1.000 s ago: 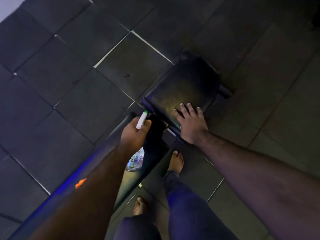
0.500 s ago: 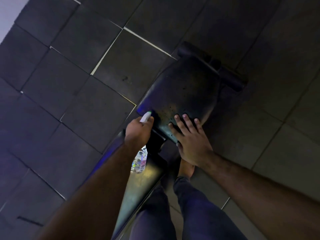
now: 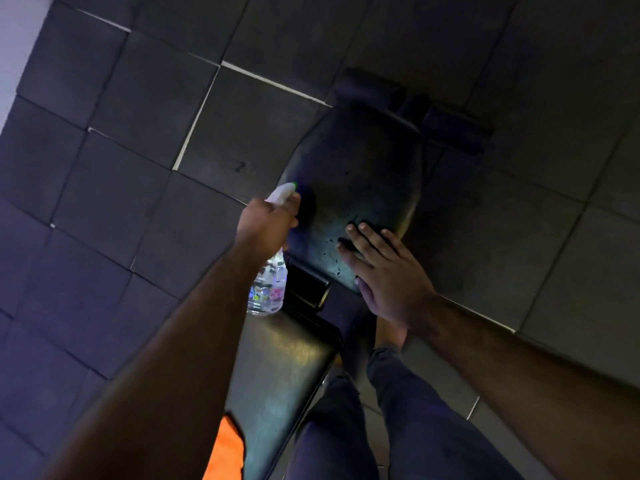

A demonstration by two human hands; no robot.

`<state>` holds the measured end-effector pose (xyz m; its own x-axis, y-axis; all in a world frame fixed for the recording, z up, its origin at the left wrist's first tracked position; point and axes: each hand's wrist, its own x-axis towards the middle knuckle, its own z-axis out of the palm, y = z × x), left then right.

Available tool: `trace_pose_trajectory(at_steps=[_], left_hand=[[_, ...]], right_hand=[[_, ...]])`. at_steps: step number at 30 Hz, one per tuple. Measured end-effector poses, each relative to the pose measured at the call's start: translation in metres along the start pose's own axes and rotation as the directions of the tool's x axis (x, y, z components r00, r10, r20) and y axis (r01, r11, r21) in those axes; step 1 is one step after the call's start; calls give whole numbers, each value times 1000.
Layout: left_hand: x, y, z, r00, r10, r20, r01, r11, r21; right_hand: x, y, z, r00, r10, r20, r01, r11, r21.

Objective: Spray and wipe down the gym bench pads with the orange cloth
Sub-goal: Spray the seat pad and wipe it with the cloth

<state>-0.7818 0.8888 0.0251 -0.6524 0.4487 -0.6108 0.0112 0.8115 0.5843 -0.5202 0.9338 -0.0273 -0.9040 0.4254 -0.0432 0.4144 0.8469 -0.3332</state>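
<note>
The left hand (image 3: 266, 221) is clenched around a clear spray bottle (image 3: 268, 285), its nozzle toward the seat pad (image 3: 360, 174) just above it in the frame. The right hand (image 3: 384, 271) lies open and flat on that pad's near edge. The bottle seems nearly full. The orange cloth (image 3: 225, 448) lies at bottom centre beside the long pad (image 3: 287, 362), nearer the left arm.

- The seat pad (image 3: 360, 188) lies ahead, with the back pad (image 3: 287, 368) nearer, just behind it.
- The left hand (image 3: 266, 225) holds the spray bottle (image 3: 268, 289) at the seat pad's left edge.
- The right hand (image 3: 384, 271) rests flat on the seat pad's near right corner.
- The cloth (image 3: 225, 452) lies on the back pad's left side, beside the left forearm.
- The foot rollers (image 3: 450, 129) sit beyond the seat pad.
</note>
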Motion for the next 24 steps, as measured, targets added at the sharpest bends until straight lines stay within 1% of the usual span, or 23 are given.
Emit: trace_pose_trajectory(at_steps=[3,7,12,15,18,21,22,24], left_hand=[[16,27,0,995,66,78,-68,998,19],[35,71,8,988,128,88,-138,983,125],[39,111,21,943,248,224,-304,915,265],[33,131,35,915,284,287,-378,853,360],[24,149,56,911,302,282,-403,800,444],[12,155,78,880,365,303,-474,639,606],[8,153,84,875,386,293,-481,617,623],[-2,142,91,874,388,293,-482,608,631]], right_hand=[[-1,14,-2,999,-25,-32,27,996,80],[-3,22,-3,997,-68,-25,70,993,91],[-10,26,1,995,-14,-103,22,997,76],[-18,31,2,995,-14,-97,23,996,91],[-23,37,0,997,-31,-70,38,995,91],[-24,43,0,995,-78,-57,81,995,53],[-25,46,1,993,-97,-60,99,994,38],[-30,52,4,989,-128,-70,129,992,8]])
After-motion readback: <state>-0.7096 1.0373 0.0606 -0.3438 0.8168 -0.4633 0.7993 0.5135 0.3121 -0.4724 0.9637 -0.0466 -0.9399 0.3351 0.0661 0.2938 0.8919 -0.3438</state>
